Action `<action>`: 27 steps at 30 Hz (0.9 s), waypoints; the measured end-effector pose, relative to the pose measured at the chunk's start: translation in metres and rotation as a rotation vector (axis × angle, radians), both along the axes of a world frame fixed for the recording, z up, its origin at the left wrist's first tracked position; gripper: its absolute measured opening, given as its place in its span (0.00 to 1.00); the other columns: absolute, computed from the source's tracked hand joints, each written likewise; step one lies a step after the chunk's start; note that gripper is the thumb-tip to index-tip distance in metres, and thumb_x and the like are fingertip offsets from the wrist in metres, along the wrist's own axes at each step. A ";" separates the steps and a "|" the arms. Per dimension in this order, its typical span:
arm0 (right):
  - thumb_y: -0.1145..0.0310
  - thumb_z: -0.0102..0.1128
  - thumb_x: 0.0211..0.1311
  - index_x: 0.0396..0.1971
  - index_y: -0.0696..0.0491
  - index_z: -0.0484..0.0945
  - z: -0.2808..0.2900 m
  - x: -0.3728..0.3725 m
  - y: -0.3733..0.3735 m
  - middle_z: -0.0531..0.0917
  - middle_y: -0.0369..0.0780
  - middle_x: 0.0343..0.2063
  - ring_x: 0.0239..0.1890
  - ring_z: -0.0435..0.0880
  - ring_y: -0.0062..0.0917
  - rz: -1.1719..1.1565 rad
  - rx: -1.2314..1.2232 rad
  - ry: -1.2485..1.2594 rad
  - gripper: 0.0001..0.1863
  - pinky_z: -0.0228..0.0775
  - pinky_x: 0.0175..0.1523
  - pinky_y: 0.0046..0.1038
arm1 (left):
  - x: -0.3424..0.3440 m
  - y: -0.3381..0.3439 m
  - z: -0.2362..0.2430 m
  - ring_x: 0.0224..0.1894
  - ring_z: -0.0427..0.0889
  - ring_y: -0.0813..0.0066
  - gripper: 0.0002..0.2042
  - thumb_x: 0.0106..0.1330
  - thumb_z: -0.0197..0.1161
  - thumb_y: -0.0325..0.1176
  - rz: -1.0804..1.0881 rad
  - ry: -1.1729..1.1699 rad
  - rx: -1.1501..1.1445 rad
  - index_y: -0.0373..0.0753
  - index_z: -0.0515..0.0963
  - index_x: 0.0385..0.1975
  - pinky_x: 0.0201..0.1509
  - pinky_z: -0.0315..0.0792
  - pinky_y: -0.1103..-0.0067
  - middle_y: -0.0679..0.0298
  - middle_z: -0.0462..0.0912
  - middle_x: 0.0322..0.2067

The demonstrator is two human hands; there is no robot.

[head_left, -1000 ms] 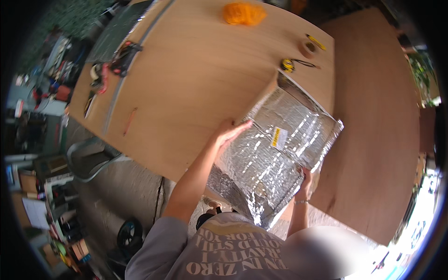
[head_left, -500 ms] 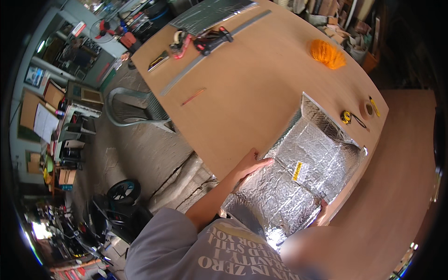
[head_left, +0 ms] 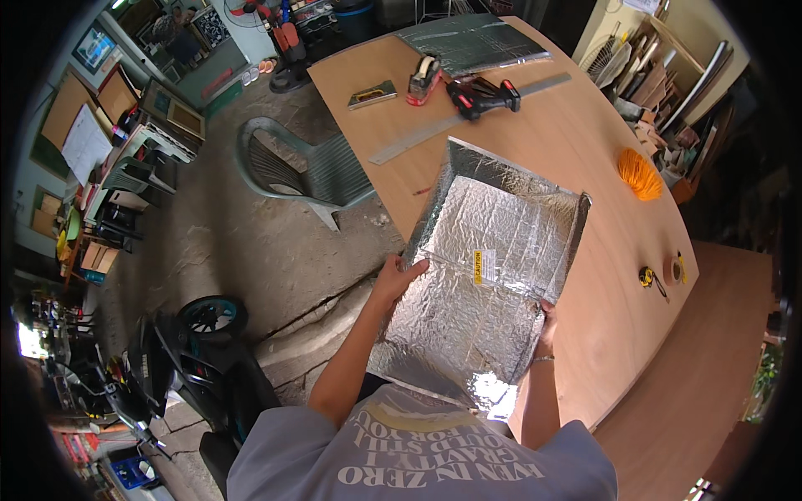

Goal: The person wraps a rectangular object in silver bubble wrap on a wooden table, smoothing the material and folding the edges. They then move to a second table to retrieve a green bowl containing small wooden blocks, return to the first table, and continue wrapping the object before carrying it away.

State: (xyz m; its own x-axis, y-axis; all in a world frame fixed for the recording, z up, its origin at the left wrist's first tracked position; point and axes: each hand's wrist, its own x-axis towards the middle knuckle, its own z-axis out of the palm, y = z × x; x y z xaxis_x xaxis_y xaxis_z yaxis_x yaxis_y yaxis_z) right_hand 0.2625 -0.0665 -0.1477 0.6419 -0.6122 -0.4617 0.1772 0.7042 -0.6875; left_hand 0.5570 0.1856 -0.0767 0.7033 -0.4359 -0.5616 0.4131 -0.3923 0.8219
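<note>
One silver foil panel (head_left: 468,326) with raised edges is held at the near left edge of the worktop (head_left: 606,334). Left hand (head_left: 396,280): grip pinching the panel's left edge, thumb on the upper face. Right hand (head_left: 547,324): grip pinching the right edge, fingers partly hidden. A yellow-and-white label (head_left: 484,266) sits mid-panel. Far left on the worktop: metal ruler (head_left: 401,149), black-and-red power tool (head_left: 480,98), tape dispenser (head_left: 423,81). Right: orange bundle (head_left: 640,174), tape measure (head_left: 647,277), tape roll (head_left: 672,268).
</note>
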 end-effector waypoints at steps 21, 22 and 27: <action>0.45 0.52 0.62 0.56 0.55 0.74 -0.040 0.062 -0.003 0.77 0.44 0.54 0.53 0.77 0.37 -0.334 0.017 0.076 0.32 0.69 0.60 0.39 | 0.156 -0.186 -0.053 0.48 0.82 0.52 0.45 0.51 0.66 0.70 -0.678 -0.729 -0.159 0.29 0.77 0.52 0.53 0.74 0.66 0.45 0.83 0.43; 0.45 0.52 0.62 0.56 0.55 0.74 -0.046 0.052 -0.005 0.77 0.44 0.54 0.53 0.77 0.37 -0.367 0.007 0.103 0.32 0.69 0.60 0.39 | 0.152 -0.193 -0.038 0.51 0.80 0.49 0.42 0.49 0.68 0.69 -0.647 -0.532 -0.255 0.35 0.78 0.53 0.56 0.72 0.63 0.43 0.82 0.45; 0.42 0.50 0.60 0.55 0.53 0.75 -0.057 0.035 -0.026 0.77 0.44 0.55 0.54 0.77 0.37 -0.370 -0.039 0.203 0.33 0.70 0.60 0.40 | 0.151 -0.211 -0.049 0.56 0.77 0.45 0.45 0.44 0.72 0.67 -0.703 -0.333 0.121 0.28 0.77 0.51 0.60 0.70 0.61 0.37 0.78 0.49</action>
